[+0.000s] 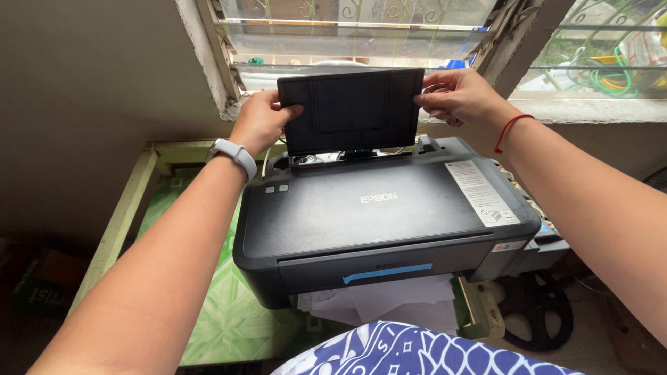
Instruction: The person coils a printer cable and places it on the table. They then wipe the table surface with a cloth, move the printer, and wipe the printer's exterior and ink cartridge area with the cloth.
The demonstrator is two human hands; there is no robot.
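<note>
Both hands, left hand (260, 121) and right hand (458, 97), grip the upright paper tray (351, 107).

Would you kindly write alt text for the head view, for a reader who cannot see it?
Both hands, left hand and right hand, grip the side edges of an upright black rear paper tray on a black printer. The printer sits on a green-topped table below a window, with white papers beneath its front.
</note>
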